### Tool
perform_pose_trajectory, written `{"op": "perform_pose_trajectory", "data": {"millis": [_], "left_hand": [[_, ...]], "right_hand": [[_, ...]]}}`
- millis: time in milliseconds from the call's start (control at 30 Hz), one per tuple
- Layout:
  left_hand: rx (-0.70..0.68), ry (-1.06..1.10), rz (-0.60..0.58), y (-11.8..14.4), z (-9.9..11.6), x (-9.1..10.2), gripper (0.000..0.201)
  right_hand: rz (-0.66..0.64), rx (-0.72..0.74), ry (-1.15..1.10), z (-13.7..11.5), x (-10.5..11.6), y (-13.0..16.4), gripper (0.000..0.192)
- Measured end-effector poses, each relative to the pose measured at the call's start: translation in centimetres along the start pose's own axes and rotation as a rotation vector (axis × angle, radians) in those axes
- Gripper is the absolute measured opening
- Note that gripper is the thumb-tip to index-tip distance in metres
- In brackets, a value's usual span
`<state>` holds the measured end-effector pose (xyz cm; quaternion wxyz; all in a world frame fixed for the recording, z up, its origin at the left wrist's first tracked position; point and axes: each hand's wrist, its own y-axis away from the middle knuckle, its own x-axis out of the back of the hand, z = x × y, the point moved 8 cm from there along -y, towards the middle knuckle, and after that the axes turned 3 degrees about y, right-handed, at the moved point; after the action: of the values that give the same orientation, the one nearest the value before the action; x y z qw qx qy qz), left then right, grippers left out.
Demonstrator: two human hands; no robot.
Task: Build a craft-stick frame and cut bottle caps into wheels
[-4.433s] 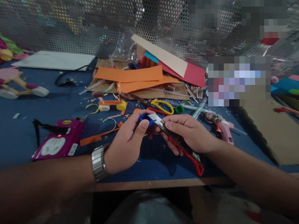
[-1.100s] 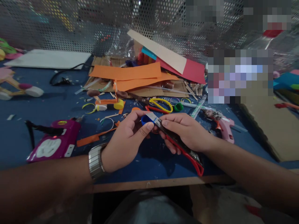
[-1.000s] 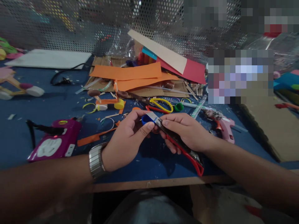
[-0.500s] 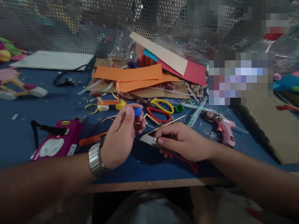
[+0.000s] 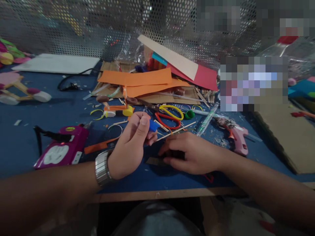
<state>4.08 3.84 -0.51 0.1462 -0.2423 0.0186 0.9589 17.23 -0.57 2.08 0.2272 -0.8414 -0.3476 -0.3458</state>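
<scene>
Judging by the layout, the cutting looks about done: the small blue plastic cap (image 5: 153,125) is pinched in the left hand (image 5: 131,144) above the blue table (image 5: 29,137), while the red-handled utility knife (image 5: 157,161) is pressed flat there under the right hand (image 5: 189,154), fingers loosely curled.

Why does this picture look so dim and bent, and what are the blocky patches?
Head view: the light is low, so the forearms and table edge sink into shadow; the right hand darkens the cutter beneath it; straight edges bow toward the corners, a wide-lens effect; the blocky patches at upper right are deliberate pixelation; the left hand holding the blue cap looks slightly soft.
</scene>
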Motion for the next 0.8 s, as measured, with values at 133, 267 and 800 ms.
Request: {"op": "perform_pose_trajectory", "data": {"millis": [133,267,800], "left_hand": [[0.081,-0.083,-0.068,0.3,-0.3,-0.7,0.052],[0.141,-0.223,-0.16,0.8,-0.8,-1.0,0.055],[-0.046,-0.394,-0.274,1.0,0.6,-1.9,0.027]], "right_hand": [[0.241,-0.134,-0.017,1.0,1.9,0.4,0.008],[0.367,-0.139,-0.121,1.2,2.6,0.7,0.015],[0.475,0.003,0.115,-0.5,3.5,0.9,0.01]]}}
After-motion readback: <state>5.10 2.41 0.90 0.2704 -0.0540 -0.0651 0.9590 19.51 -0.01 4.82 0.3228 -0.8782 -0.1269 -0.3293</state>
